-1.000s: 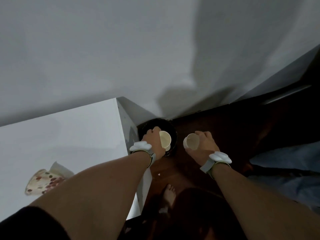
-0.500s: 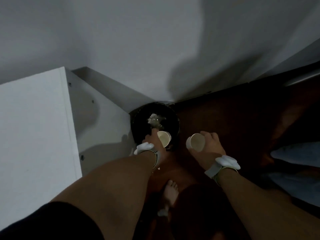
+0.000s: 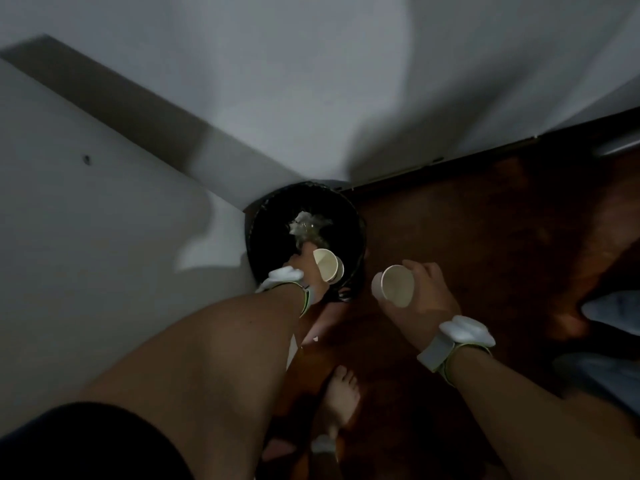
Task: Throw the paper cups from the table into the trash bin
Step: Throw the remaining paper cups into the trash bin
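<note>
A black round trash bin [image 3: 349, 216] stands on the floor in the corner, against the wall and the side of the white table. Crumpled light waste [image 3: 309, 224] lies inside it. My left hand [image 3: 304, 268] is over the bin's near rim and grips a white paper cup [image 3: 327, 264], tilted with its mouth facing me. My right hand [image 3: 424, 299] is just right of the bin, above the floor. It holds a second paper cup [image 3: 396, 285] on its side with the mouth towards me.
The white side panel of the table [image 3: 104, 237] fills the left. A grey wall [image 3: 311, 81] rises behind the bin. The floor [image 3: 485, 237] is dark brown wood. My bare foot [image 3: 341, 396] is below the hands. Blue cloth [image 3: 613, 313] lies at the right edge.
The view has swung down and towards the bin, and the table top has gone out of sight. Both hands with their cups have come closer to the bin, the left one now over its rim.
</note>
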The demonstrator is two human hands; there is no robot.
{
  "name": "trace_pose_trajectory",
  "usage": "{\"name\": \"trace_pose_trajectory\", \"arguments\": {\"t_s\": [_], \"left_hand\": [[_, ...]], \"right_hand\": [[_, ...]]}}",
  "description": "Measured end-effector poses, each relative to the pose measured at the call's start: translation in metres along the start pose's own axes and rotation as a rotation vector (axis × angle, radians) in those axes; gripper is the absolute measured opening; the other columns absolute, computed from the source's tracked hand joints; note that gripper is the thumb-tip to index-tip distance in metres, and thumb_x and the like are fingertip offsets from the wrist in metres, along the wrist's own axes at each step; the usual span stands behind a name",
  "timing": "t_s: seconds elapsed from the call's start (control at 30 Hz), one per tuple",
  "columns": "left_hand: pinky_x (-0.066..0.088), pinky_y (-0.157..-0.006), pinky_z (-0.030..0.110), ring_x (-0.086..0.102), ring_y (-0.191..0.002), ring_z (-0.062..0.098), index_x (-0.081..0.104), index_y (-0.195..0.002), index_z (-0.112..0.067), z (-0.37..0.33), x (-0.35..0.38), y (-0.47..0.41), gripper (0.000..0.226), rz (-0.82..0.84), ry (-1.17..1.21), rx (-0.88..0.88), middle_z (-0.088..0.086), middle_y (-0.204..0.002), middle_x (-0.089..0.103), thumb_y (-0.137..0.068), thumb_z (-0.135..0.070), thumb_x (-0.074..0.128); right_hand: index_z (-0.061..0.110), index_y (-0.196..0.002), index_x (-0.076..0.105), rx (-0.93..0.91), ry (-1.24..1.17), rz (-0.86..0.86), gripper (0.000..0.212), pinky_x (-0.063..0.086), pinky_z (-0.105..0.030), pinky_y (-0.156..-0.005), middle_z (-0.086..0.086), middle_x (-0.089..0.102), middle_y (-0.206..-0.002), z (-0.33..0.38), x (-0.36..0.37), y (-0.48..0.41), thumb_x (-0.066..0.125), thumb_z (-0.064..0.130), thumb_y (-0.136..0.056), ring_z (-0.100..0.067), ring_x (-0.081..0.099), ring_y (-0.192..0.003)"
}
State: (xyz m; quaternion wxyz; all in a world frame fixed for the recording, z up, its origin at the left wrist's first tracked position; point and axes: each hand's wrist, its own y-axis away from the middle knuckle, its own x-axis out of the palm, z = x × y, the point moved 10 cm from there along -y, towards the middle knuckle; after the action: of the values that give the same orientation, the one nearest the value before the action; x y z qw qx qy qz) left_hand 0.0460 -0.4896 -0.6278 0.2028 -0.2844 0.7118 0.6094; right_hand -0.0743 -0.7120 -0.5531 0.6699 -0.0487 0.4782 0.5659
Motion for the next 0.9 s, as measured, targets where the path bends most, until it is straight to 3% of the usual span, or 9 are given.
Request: {"name": "trace_pose_trajectory", "arguments": {"t_s": [0.17,0.47,0.67,0.77,0.9], "left_hand": [[0.058,-0.090,0.050,0.065,-0.108,0.039,0.036,-0.141,-0.024,-0.005,0.009,-0.009,0.074,-0.015,0.015,0.007,0.013,-0.122,0.062,-0.083,-0.035,0.080],[0.053,-0.090,0.040,0.062,-0.119,0.037,0.038,-0.148,-0.014,-0.001,0.020,-0.012,0.080,-0.049,0.145,-0.016,0.016,-0.133,0.061,-0.083,-0.023,0.085],[0.051,-0.092,0.035,0.063,-0.122,0.034,0.032,-0.155,-0.015,0.012,0.016,0.000,0.093,-0.044,0.290,-0.016,0.011,-0.136,0.064,-0.080,-0.023,0.087],[0.050,-0.097,0.037,0.062,-0.126,0.033,0.029,-0.158,-0.016,0.018,0.020,0.005,0.097,-0.003,0.392,-0.070,0.011,-0.141,0.062,-0.081,-0.023,0.087],[0.048,-0.104,0.040,0.055,-0.130,0.031,0.033,-0.157,-0.018,0.026,0.020,0.012,0.093,-0.077,0.499,-0.126,0.010,-0.146,0.055,-0.081,-0.021,0.086]], "right_hand": [[0.022,-0.140,0.049,-0.006,0.031,-0.075,0.079,0.047,-0.031,-0.074,0.002,0.047,-0.134,-0.007,0.000,0.001,0.082,0.046,-0.073,-0.022,0.061,-0.102],[0.025,-0.139,0.049,-0.072,0.042,-0.080,0.080,0.051,-0.033,-0.074,0.004,0.047,-0.134,0.006,0.016,-0.010,0.083,0.047,-0.070,-0.023,0.063,-0.102],[0.032,-0.135,0.045,-0.163,0.045,-0.034,0.076,0.044,-0.029,-0.072,0.003,0.048,-0.130,0.042,0.034,-0.030,0.083,0.043,-0.070,-0.024,0.063,-0.097],[0.035,-0.136,0.041,-0.204,0.092,0.018,0.075,0.050,-0.035,-0.072,0.005,0.047,-0.131,0.054,0.047,-0.044,0.078,0.048,-0.072,-0.026,0.064,-0.097],[0.033,-0.142,0.039,-0.250,0.130,0.077,0.080,0.053,-0.036,-0.079,0.008,0.043,-0.136,0.068,0.062,-0.060,0.076,0.056,-0.075,-0.025,0.062,-0.105]]}}
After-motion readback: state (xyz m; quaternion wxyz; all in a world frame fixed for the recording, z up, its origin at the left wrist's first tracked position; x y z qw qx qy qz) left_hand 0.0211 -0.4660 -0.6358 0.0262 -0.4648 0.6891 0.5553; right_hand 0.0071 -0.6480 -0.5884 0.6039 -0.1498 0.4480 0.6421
